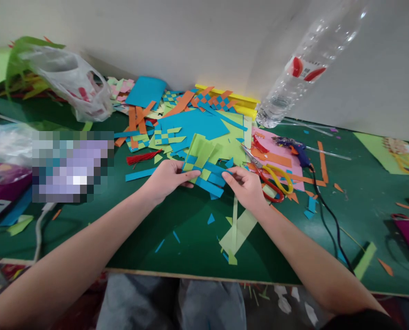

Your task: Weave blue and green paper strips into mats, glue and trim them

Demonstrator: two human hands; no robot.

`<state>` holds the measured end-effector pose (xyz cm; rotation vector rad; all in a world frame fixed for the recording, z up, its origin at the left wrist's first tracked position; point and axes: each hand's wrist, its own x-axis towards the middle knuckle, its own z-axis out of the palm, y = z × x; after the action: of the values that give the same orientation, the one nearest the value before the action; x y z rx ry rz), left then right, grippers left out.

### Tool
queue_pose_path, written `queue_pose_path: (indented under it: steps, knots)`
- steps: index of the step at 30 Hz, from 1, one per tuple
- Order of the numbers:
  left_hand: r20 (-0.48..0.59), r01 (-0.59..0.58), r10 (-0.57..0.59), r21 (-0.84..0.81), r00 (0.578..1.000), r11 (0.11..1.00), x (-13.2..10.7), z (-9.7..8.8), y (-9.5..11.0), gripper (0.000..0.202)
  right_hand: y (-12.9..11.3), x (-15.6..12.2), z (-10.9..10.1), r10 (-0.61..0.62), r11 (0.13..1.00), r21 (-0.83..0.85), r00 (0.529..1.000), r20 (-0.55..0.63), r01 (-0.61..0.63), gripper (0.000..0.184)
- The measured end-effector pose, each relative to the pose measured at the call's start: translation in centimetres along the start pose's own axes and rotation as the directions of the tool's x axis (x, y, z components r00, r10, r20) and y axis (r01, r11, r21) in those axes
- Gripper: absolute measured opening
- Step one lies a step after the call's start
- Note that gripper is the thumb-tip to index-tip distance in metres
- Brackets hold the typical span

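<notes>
Between my two hands is a piece of woven paper made of blue and light green strips, with loose strip ends fanning out at the top and right. My left hand pinches its left side, thumb on top. With thumb and forefinger, my right hand grips the end of a blue strip on the right. Just beyond the right hand lie scissors with red and yellow handles. A red tassel rests left of the weave, and blue and green paper sheets are behind it.
A tall clear bottle stands at the back right. A blue glue gun with a black cord lies below it. Orange-and-blue woven pieces sit by the wall. At left are a plastic bag and a blurred-out phone-like object on a cable.
</notes>
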<state>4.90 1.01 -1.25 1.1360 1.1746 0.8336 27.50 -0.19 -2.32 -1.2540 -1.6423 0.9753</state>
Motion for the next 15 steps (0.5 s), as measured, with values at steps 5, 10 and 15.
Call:
queue_pose_path:
  steps: [5,10,15]
  knots:
    - [-0.001,0.0,0.0,-0.032,1.0,0.999,-0.02,-0.02,0.09,0.036,-0.22,-0.04,0.29,0.09,0.972,0.209,0.99,0.11,-0.112,0.037]
    - [0.061,0.048,-0.045,-0.041,0.997,0.998,-0.13,0.09,0.34,0.039,-0.07,-0.16,0.29,0.137,0.972,0.167,0.979,0.151,-0.162,0.034]
    - [0.048,0.042,-0.041,-0.005,0.998,0.999,-0.12,-0.18,0.3,0.04,-0.23,-0.21,0.07,0.112,0.988,0.085,0.973,0.201,-0.131,0.033]
